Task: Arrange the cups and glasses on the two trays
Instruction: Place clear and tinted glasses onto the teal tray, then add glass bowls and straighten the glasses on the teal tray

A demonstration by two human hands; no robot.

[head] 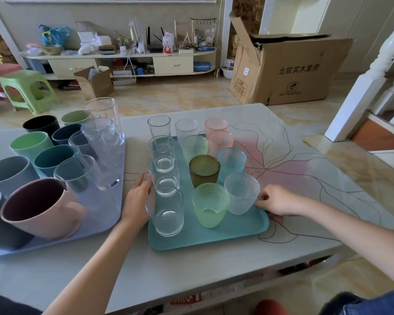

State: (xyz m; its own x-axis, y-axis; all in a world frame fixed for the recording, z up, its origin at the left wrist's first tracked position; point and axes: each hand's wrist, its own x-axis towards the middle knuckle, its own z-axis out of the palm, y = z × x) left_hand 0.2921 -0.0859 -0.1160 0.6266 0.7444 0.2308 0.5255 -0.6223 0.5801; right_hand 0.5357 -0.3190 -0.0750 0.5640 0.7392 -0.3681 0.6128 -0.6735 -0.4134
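Observation:
A teal tray point(225, 233) lies in the middle of the table. It carries a column of clear glasses point(165, 210) on its left side and several dimpled coloured glasses, among them an olive one point(204, 170) and a light green one point(210, 204). My left hand point(137, 198) grips the tray's left edge. My right hand point(274, 202) grips its right edge, next to a frosted glass point(241, 193). On the left, a lavender tray point(100, 212) holds several plastic cups, such as a pink one point(41, 208), and several clear glasses point(105, 130).
The table point(191, 269) has a glossy top with a line pattern on the right. Its front edge runs near me. A large cardboard box point(287, 71) stands on the floor beyond, with a green stool point(27, 89) at the far left.

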